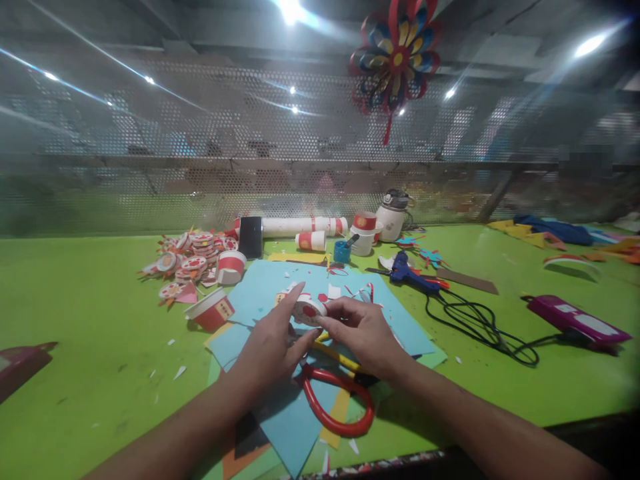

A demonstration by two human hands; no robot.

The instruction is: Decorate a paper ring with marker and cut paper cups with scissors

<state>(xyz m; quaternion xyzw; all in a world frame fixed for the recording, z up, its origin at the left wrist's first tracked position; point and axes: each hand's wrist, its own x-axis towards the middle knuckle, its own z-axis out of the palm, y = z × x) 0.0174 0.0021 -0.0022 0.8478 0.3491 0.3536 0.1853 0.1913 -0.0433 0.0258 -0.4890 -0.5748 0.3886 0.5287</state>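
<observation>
Red-white disc point(309, 311) lies between left hand point(273, 340) and right hand point(364, 333), touching both.

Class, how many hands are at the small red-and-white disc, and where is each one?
2: the left hand at the left of the disc, the right hand at its right edge. None seems hidden.

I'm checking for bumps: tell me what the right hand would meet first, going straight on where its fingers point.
The red-and-white round piece, whose edge the right hand seems to touch with its fingertips. Beyond it lies the left hand, though depth is hard to judge.
</observation>
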